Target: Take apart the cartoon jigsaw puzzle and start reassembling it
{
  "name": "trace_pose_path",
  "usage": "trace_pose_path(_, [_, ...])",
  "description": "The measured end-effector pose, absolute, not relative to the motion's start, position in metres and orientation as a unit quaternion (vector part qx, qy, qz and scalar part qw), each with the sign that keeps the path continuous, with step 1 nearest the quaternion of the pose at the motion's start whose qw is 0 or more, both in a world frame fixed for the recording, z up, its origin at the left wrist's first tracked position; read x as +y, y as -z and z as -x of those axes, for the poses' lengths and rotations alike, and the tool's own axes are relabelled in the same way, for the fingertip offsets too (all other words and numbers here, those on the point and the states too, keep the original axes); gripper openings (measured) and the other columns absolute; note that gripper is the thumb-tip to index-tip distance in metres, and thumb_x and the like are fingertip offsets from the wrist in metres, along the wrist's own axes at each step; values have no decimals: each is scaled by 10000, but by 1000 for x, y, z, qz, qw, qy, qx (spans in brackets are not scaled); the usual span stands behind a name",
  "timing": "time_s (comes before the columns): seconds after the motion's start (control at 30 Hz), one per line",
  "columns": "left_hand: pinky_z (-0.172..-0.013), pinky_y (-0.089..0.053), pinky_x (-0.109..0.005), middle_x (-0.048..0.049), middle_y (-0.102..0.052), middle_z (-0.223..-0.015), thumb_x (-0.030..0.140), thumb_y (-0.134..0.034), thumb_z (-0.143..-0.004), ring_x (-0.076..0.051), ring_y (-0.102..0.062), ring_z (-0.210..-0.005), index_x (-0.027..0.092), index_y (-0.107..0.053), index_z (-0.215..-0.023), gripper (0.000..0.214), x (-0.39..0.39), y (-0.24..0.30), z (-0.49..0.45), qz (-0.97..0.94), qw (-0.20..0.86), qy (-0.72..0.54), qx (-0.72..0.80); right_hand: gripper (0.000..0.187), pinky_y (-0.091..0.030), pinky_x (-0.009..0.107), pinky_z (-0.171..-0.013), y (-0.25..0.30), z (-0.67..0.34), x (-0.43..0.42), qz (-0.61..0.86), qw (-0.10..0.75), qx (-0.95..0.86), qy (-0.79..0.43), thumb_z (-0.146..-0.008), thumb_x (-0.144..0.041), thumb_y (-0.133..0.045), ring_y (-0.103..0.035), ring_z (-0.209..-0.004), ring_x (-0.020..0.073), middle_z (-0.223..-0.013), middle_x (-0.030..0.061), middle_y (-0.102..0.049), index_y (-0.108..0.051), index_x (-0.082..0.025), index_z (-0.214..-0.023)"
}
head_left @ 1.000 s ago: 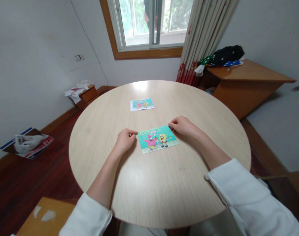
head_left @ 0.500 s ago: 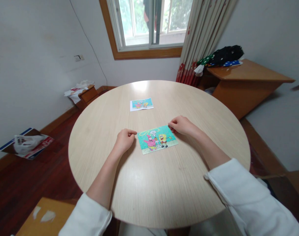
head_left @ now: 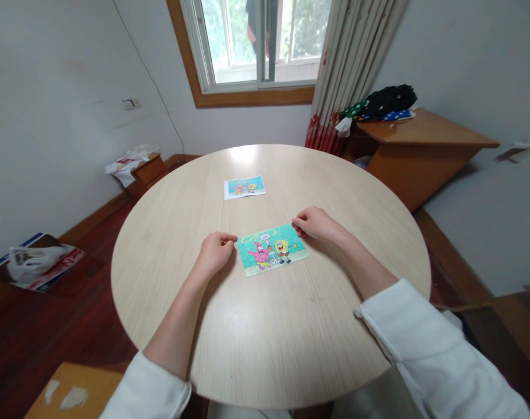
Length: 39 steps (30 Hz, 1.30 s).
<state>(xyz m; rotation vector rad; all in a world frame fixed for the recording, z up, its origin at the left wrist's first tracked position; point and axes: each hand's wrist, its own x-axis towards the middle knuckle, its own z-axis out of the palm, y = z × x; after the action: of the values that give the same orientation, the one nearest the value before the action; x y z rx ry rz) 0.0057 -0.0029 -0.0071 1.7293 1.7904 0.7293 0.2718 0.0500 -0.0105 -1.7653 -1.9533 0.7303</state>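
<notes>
A rectangular cartoon jigsaw puzzle (head_left: 271, 250), turquoise with pink, yellow and pale figures, lies flat on the round table. At its upper left corner is my left hand (head_left: 216, 254), closed, with thumb and index finger touching the edge. My right hand (head_left: 313, 223) pinches at the upper right corner, its other fingers curled in. How firmly either hand grips the puzzle is hard to see. Further back lies a printed sheet (head_left: 245, 187) with the same cartoon picture, apart from both hands.
The round wooden table (head_left: 256, 337) fills the middle. Behind it on the right, a brown desk (head_left: 439, 137) bears dark dotted cloth (head_left: 389, 102). A small wooden stool (head_left: 149, 170) with papers stands at the back left. A cardboard box (head_left: 79, 390) sits at the lower left.
The head view has turned slightly right, so everything appears a little further left. Both hands stay at the puzzle's upper corners, and the puzzle keeps its place on the table.
</notes>
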Motion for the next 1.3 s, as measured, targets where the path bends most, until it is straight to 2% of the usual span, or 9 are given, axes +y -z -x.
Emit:
trace_pose_path(0.3, [-810, -491, -328, -111, -737, -859, 158, -481, -669, -223, -672, -849, 138, -713, -770, 254, 0, 11, -5, -594, 345, -358, 632, 255, -427, 214, -567, 11, -272, 52, 625, 193, -706, -274, -796, -155, -492, -603, -538, 128, -601, 69, -686, -668, -129, -612])
trace_pose_path(0.47, [-755, -498, -311, -98, -731, -819, 186, -514, -649, -198, -664, -772, 142, -682, -751, 201, -2, 6, -8, -565, 396, -385, 614, 250, -426, 211, -567, 14, -273, 53, 622, 198, -705, -277, -801, -156, -490, -608, -542, 128, -604, 71, -686, -671, -125, -630])
trace_pose_path(0.63, [-676, -495, -301, -89, -725, -784, 228, -546, -669, -177, -646, -679, 128, -648, -845, 227, -6, 2, -9, -552, 418, -400, 601, 256, -426, 208, -570, 10, -272, 52, 625, 195, -704, -275, -799, -153, -484, -609, -549, 127, -607, 75, -687, -672, -121, -627])
trace_pose_path(0.87, [-789, -507, -338, -74, -723, -774, 239, -546, -733, -190, -685, -798, 121, -609, -991, 290, -13, -7, -13, -537, 475, -397, 574, 267, -431, 209, -585, 5, -271, 48, 626, 189, -707, -269, -797, -158, -489, -605, -558, 127, -610, 71, -686, -665, -129, -599])
trace_pose_path(1.03, [-765, -499, -329, -44, -699, -722, 255, -572, -730, -177, -676, -765, 123, -574, -1101, 394, -15, -9, -13, -533, 490, -390, 569, 255, -435, 205, -591, 8, -272, 50, 626, 192, -706, -271, -794, -159, -503, -602, -564, 125, -611, 67, -688, -675, -130, -608])
trace_pose_path(1.3, [-791, -495, -319, -60, -686, -829, 318, -643, -684, -176, -657, -824, 140, -578, -1081, 440, -11, -2, -12, -567, 473, -406, 538, 244, -446, 218, -600, 6, -270, 48, 625, 198, -699, -287, -784, -148, -498, -610, -555, 126, -609, 75, -682, -671, -118, -614])
